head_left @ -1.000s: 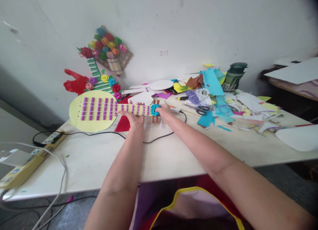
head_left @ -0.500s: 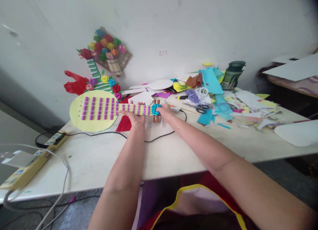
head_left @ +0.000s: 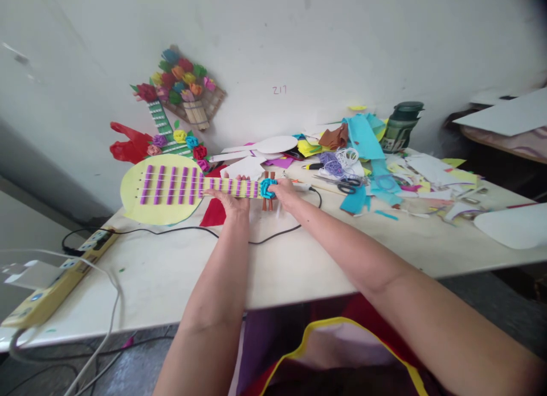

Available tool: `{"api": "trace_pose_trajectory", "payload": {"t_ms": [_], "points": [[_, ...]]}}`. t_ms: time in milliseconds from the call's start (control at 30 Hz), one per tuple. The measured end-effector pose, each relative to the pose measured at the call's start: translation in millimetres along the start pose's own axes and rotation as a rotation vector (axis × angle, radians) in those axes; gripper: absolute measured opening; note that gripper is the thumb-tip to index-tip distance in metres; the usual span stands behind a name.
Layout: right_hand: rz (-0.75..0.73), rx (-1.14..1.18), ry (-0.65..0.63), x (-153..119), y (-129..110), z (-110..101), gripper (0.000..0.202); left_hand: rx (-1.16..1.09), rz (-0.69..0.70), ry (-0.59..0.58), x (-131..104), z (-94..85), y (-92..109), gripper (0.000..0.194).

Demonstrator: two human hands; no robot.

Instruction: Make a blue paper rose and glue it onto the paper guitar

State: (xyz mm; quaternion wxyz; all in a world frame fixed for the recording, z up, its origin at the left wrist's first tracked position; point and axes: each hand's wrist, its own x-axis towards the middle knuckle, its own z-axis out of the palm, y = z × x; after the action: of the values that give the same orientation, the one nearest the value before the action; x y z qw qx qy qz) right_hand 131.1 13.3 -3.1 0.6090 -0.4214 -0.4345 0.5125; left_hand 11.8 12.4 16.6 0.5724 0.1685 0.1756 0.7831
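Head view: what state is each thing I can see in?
Yellow craft lute: strung, held.
Left hand: gripping the lute's neck.
Right hand: on the turquoise flower, grip partly hidden.
Green bottle: lid on, standing.
Scissors: lying down, blade opening unclear.
Purple yarn: tangled.
White cord: loosely looped.
Power strip: black plug inserted.

On my feed the neck of the yellow paper guitar [head_left: 190, 185] covers most of the left hand's [head_left: 233, 202] fingers. At the blue flower [head_left: 268, 188] I can't see the right hand's [head_left: 285, 194] lower fingers, so pinching or pressing is unclear to me. The red piece [head_left: 213, 212] is partly behind the neck, and the right hand masks one end of a white tool [head_left: 302, 187] I can't identify. I can't read the green bottle's [head_left: 401, 127] label; many scraps [head_left: 421, 182] are too small to sort. My right edge crops a white rounded card [head_left: 515, 228].
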Motion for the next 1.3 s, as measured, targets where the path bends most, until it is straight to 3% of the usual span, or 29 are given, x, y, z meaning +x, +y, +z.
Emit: {"api": "trace_pose_trajectory", "payload": {"t_ms": [300, 500, 667, 800, 1033, 1300], "points": [[-0.005, -0.033, 0.010, -5.1, -6.1, 0.8, 0.005, -0.015, -0.014, 0.002, 4.9, -3.6, 0.9, 0.080], [-0.002, 0.030, -0.068, -8.8, -14.2, -1.7, 0.001, -0.057, -0.006, 0.003, 2.7, -1.8, 2.6, 0.081], [0.010, 0.149, -0.014, -3.4, -10.1, -5.6, 0.010, -0.053, -0.012, 0.013, 2.0, -1.7, 4.4, 0.080], [0.010, 0.171, -0.041, -3.0, -9.8, -7.1, 0.015, -0.049, -0.023, 0.025, 4.3, -3.5, 4.9, 0.081], [0.024, 0.079, -0.093, -12.6, -18.6, -7.0, 0.006, -0.061, -0.012, 0.026, 8.2, -7.5, 3.9, 0.081], [0.023, -0.024, -0.064, -5.4, -9.7, -6.5, 0.006, -0.040, -0.019, 0.014, 6.3, -5.4, 3.0, 0.080]]}}
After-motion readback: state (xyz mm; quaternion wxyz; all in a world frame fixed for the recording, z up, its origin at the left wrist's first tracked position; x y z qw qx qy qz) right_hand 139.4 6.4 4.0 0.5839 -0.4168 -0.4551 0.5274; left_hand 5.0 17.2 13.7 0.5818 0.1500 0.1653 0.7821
